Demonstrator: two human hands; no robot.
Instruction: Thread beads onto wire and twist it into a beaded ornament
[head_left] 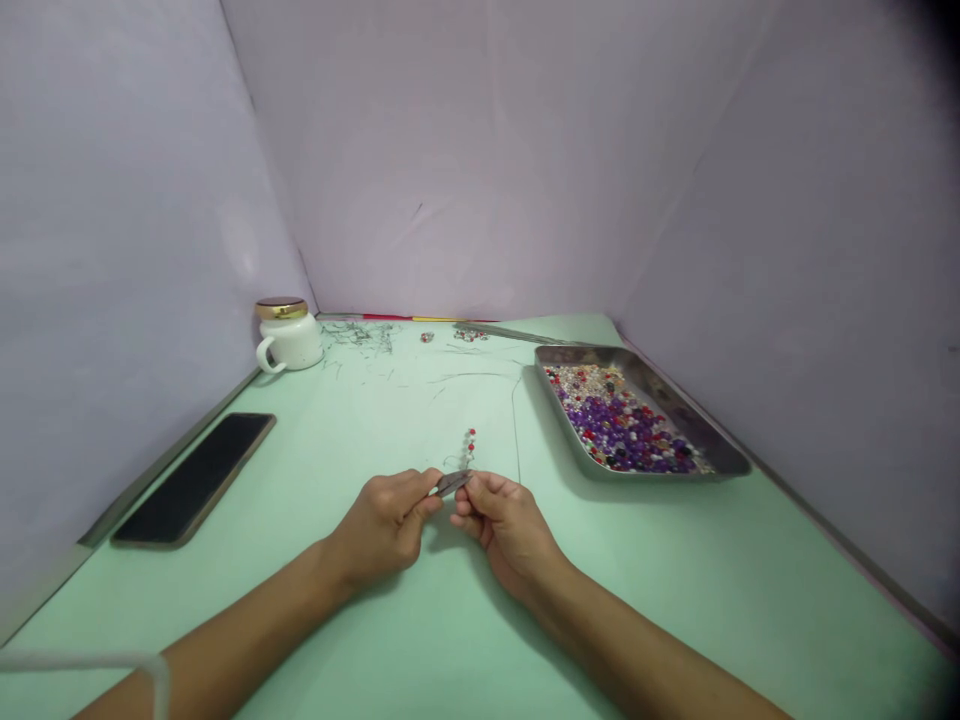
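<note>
Hands number two in my feed, both bare, working over one pale green tabletop. The left hand is closed, thumb against curled forefinger, gripping one small dark-grey metal tool. The right hand has its fingers drawn toward the thumb at the tool's far end; I cannot tell whether they grip it. Just beyond that end, one thin beaded strand carries two red beads I can count, the rest too small. To the right, I have one rectangular silver metal tray holding purple, red, white, gold and black beads, too many to count. At left lie one black-screened phone and one white ceramic mug with one gold-rimmed lid. Toward the back, I see two small bead clusters beside scattered dark wire scraps.
</note>
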